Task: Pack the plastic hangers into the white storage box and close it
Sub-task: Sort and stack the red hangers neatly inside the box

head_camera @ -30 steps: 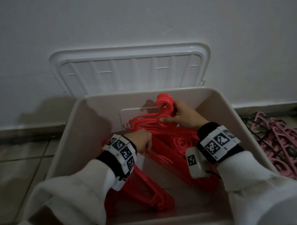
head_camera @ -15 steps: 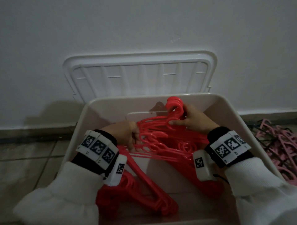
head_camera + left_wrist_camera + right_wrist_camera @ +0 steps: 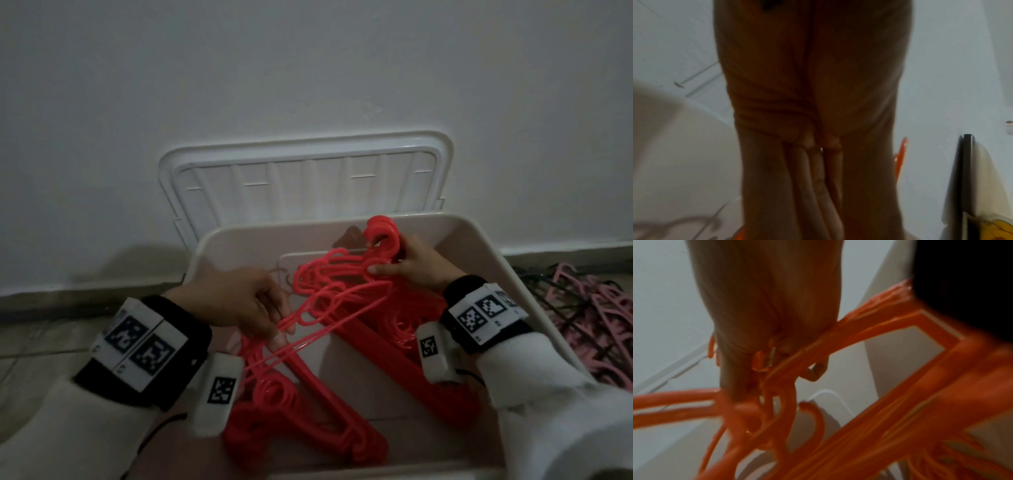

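Hangers (image 3: 342, 294) — red, fanned inside the white box (image 3: 486, 246); right hand (image 3: 414, 263) grips their hooks, left hand (image 3: 239, 301) pinches one thin bar — lid (image 3: 305, 181) leans on wall.

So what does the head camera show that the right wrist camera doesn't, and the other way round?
Only the head view shows the left hand pinching a hanger's thin bar, the lid leaning on the wall, and pink hangers on the floor. Only the right wrist view shows the underside of the right hand. Both show that hand gripping the red hangers near their hooks, inside the white box.
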Demonstrator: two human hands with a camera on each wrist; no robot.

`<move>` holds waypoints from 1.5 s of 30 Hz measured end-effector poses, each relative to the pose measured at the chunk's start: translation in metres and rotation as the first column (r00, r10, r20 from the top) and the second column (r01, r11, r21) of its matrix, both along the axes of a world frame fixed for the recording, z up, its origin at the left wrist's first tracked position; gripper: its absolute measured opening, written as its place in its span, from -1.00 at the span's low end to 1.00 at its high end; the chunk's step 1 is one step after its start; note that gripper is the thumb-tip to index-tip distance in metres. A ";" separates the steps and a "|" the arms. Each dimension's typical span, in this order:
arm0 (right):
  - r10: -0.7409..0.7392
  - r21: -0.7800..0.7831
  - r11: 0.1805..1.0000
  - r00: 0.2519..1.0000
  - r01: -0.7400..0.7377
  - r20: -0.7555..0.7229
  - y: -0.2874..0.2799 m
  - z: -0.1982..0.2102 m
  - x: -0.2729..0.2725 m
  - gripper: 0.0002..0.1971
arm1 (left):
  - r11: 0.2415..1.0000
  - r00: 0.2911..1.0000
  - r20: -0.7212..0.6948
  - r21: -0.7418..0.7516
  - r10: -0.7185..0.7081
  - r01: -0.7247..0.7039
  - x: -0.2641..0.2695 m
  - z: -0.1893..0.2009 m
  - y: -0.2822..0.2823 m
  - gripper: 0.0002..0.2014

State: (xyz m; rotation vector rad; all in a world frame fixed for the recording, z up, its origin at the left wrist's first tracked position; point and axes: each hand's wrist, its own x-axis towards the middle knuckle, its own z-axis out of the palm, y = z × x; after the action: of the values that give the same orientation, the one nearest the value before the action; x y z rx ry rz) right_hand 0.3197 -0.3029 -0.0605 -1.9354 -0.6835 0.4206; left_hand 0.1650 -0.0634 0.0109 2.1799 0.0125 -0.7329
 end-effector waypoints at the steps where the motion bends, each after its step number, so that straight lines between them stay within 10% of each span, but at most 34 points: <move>1: 0.006 -0.017 1.000 1.000 -0.006 0.007 -0.001 0.001 0.000 -0.52 | 1.000 1.000 0.000 -0.010 -0.003 0.003 -0.002 0.001 0.001 -0.66; 11: -0.078 0.013 0.997 0.997 0.079 -0.011 -0.002 0.009 -0.012 -0.56 | 0.990 0.999 -0.026 -0.136 -0.033 0.029 -0.014 0.005 -0.015 -0.86; 17: -0.002 -0.282 0.954 0.945 0.099 0.326 0.002 0.014 -0.024 -0.47 | 0.977 0.985 -0.043 -0.142 -0.170 0.162 -0.009 -0.017 -0.039 -0.88; 23: 0.147 -0.267 0.960 0.965 -0.086 0.217 0.002 0.021 -0.030 -0.54 | 0.958 0.960 0.061 -0.080 -0.273 0.277 0.006 -0.026 -0.037 -0.83; 32: -0.059 0.046 0.998 0.972 0.050 0.228 -0.013 0.037 -0.041 -0.62 | 0.991 0.982 0.163 -0.113 0.094 -0.076 0.012 -0.031 -0.007 -0.71; 45: -0.096 -0.119 0.983 0.947 0.139 0.308 -0.009 0.040 -0.055 -0.69 | 0.857 0.987 0.161 0.505 0.029 -0.107 -0.006 -0.029 -0.011 -0.67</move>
State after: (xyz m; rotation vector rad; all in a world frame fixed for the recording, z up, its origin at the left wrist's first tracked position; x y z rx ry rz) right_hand 0.2645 -0.3123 -0.0208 -2.1866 -0.7436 0.0991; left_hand 0.1589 -0.0743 -0.0182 2.7250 0.2336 -0.5657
